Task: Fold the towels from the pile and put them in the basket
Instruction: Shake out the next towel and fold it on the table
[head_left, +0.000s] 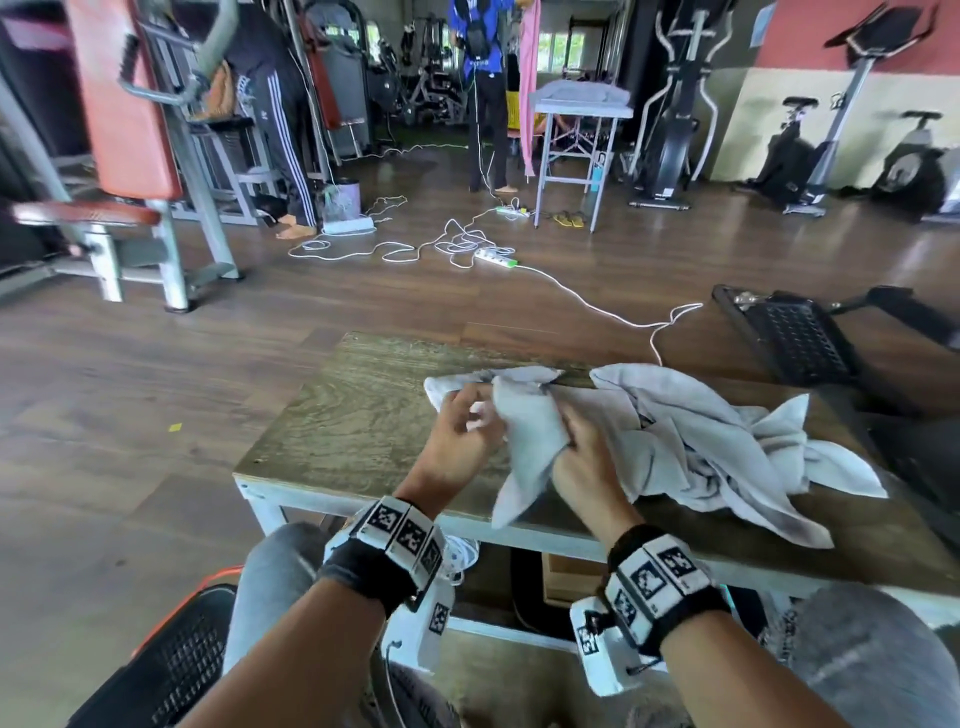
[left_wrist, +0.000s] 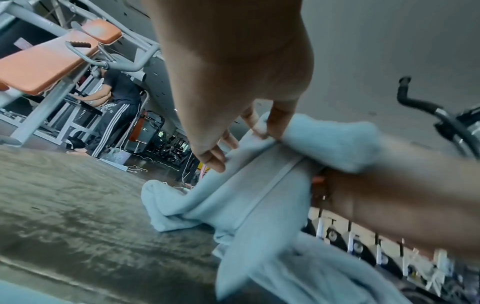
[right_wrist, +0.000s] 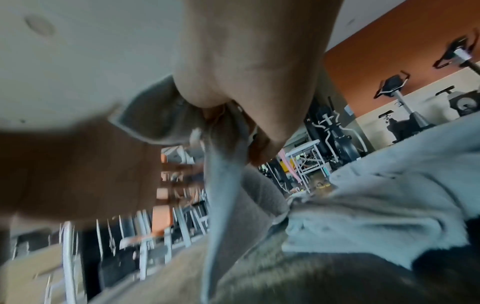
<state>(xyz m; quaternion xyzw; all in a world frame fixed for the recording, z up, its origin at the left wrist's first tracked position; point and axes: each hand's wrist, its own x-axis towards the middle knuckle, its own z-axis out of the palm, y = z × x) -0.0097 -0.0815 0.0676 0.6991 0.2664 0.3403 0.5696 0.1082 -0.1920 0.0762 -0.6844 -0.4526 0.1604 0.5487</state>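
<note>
A light grey towel (head_left: 524, 431) is bunched up over the middle of the wooden table (head_left: 353, 415), one corner hanging past the near edge. My left hand (head_left: 470, 415) pinches its left edge; the left wrist view shows those fingers (left_wrist: 275, 123) on a fold of the towel (left_wrist: 246, 195). My right hand (head_left: 576, 447) grips the same towel from the right, and the cloth (right_wrist: 226, 185) hangs from that fist (right_wrist: 228, 127) in the right wrist view. The pile of grey towels (head_left: 727, 447) lies crumpled just to the right. A black mesh basket with an orange rim (head_left: 171, 665) sits by my left knee.
A second black mesh basket (head_left: 795, 338) stands past the table's far right corner. White cables and power strips (head_left: 493, 257) lie on the floor beyond. Gym machines (head_left: 130, 156) and two people stand farther back. The table's left half shows bare wood.
</note>
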